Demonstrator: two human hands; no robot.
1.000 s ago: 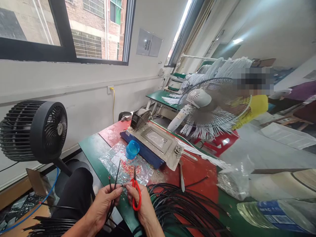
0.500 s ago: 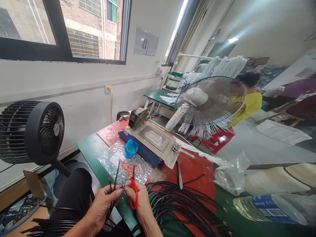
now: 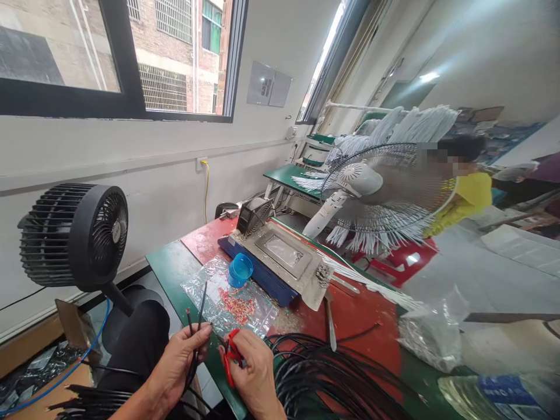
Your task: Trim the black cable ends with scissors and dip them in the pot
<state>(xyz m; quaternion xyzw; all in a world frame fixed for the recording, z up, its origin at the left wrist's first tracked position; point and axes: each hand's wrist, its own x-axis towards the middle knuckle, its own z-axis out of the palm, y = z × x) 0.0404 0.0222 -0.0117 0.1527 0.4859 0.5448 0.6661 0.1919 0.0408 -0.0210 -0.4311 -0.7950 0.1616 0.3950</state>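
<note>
My left hand (image 3: pixel 184 353) pinches black cables (image 3: pixel 202 309), whose ends stick up past the thumb; one shows a reddish tip. Red-handled scissors (image 3: pixel 228 356) are gripped in my right hand (image 3: pixel 254 364), their blades pointing left toward the cable end at my left fingertips. Whether the blades touch the cable I cannot tell. Beyond the hands, small red and yellow scraps (image 3: pixel 238 306) lie on a clear plastic bag (image 3: pixel 196 286), with a blue cup (image 3: pixel 240 269) beside them. A large bundle of black cables (image 3: pixel 324 373) lies right of my right hand.
Behind the cup stands a blue-sided machine with a grey top (image 3: pixel 284 251) and a small fan (image 3: pixel 254 216). A dark fan (image 3: pixel 83 239) is at left, a white fan (image 3: pixel 363 181) at right. A clear bottle (image 3: pixel 490 388) lies front right. Someone in yellow (image 3: pixel 468 198) sits beyond.
My right hand has turned the scissors from pointing upward to pointing left at the cable end. My left hand still holds the cables. The view has shifted slightly.
</note>
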